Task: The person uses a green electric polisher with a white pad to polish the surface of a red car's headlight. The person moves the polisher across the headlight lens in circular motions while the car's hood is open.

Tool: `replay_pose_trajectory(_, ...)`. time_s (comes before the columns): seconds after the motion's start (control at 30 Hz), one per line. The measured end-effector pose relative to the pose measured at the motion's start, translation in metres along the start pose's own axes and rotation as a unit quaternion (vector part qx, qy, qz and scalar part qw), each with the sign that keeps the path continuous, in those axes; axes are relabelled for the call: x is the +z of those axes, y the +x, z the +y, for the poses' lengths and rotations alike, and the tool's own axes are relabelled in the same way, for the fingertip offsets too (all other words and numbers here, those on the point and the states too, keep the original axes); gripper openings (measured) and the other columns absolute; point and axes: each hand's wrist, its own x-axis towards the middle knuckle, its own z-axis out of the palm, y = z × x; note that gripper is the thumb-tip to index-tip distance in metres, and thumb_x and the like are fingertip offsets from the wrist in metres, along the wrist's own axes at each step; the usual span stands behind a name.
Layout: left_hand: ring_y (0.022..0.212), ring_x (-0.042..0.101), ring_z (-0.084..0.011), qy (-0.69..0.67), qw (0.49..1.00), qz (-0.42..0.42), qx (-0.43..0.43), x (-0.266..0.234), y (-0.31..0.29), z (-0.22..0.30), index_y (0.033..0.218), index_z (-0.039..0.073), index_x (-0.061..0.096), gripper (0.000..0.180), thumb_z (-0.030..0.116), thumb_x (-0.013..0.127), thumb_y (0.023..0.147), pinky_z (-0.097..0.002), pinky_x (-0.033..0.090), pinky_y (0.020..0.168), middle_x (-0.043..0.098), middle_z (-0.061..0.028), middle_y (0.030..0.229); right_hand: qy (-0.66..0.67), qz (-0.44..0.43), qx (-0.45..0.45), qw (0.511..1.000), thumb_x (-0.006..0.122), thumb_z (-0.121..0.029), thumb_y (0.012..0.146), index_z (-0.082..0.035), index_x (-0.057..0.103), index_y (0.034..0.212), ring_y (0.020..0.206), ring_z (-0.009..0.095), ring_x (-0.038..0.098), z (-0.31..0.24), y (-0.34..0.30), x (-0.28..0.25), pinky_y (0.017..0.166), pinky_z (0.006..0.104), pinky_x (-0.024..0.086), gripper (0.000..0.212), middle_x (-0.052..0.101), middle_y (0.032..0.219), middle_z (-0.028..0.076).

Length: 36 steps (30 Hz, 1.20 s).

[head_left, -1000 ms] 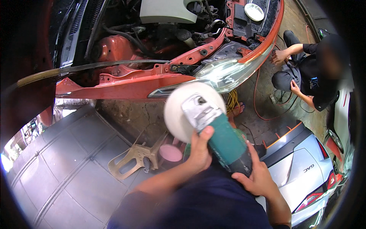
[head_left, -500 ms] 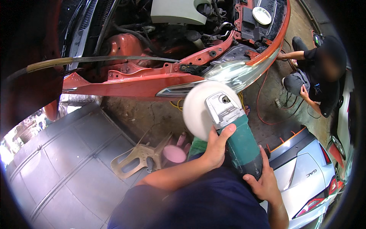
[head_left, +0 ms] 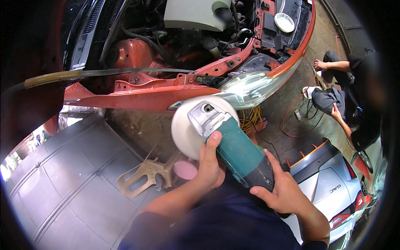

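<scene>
Both my hands are closed on a green-and-black angle polisher (head_left: 239, 148) with a silver gear head and a round white pad (head_left: 181, 127). My left hand (head_left: 210, 162) grips it just behind the gear head, thumb on top. My right hand (head_left: 283, 187) wraps the black rear end. The pad's far edge overlaps the orange-red fender (head_left: 137, 99) and the near end of the clear headlight (head_left: 254, 89); whether it touches them I cannot tell. The pad hides part of the floor and the pink seat.
The car's engine bay (head_left: 183, 50) lies open, with a small white dish (head_left: 284, 22) at its front. A person in dark clothes (head_left: 329, 100) sits at the right. A beige plastic chair (head_left: 146, 177), pink seat (head_left: 185, 170), yellow cable (head_left: 252, 118) and silver car (head_left: 329, 187) surround me.
My hands have carried the polisher leftward, off the middle of the headlight toward the fender. The person at the right has drawn a hand back from the car's front.
</scene>
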Motion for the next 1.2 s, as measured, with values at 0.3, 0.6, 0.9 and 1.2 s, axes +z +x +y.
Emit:
replay_pose_trajectory(0.3, 0.115, 0.067, -0.0202, -0.058, 0.994, -0.063, -0.072, 0.051, 0.024, -0.015, 0.149, 0.006, 0.049, 0.071, 0.053, 0.072, 0.100, -0.0391, 0.058, 0.095, 0.064, -0.0092, 0.130, 0.041, 0.076, 0.078, 0.993, 0.082, -0.048, 0.093, 0.009, 0.018, 0.166, 0.089, 0.032, 0.076, 0.004, -0.030, -0.022, 0.086, 0.0395, 0.057, 0.113, 0.075, 0.103, 0.025)
replay_pose_trajectory(0.6, 0.124, 0.065, -0.0243, -0.021, 0.995, -0.067, -0.071, 0.032, 0.020, -0.006, 0.147, 0.006, 0.054, 0.074, 0.064, 0.062, 0.102, -0.0449, 0.051, 0.111, 0.067, -0.0127, 0.134, 0.021, 0.041, 0.059, 0.997, 0.083, -0.047, 0.093, 0.009, 0.017, 0.166, 0.088, 0.037, 0.076, -0.006, -0.021, -0.021, 0.085, 0.0421, 0.058, 0.113, 0.074, 0.095, 0.026)
replay_pose_trajectory(0.9, 0.133, 0.058, -0.0285, -0.007, 0.999, 0.027, -0.027, 0.004, -0.007, 0.034, 0.153, 0.006, 0.049, 0.087, 0.074, 0.057, 0.099, -0.0469, 0.043, 0.118, 0.061, -0.0142, 0.143, -0.016, -0.051, 0.034, 0.998, 0.079, -0.055, 0.094, 0.008, 0.018, 0.166, 0.068, 0.040, 0.074, -0.032, 0.017, -0.008, 0.073, 0.0459, 0.058, 0.114, 0.069, 0.071, 0.022)
replay_pose_trajectory(1.2, 0.114, 0.067, -0.0205, -0.062, 0.992, -0.064, -0.089, 0.049, 0.024, -0.016, 0.151, 0.006, 0.044, 0.075, 0.049, 0.077, 0.099, -0.0400, 0.059, 0.095, 0.063, -0.0095, 0.129, 0.089, 0.093, 0.070, 0.989, 0.083, -0.046, 0.093, 0.011, 0.019, 0.165, 0.112, 0.036, 0.070, 0.010, -0.034, -0.012, 0.100, 0.0417, 0.053, 0.112, 0.069, 0.120, 0.030)
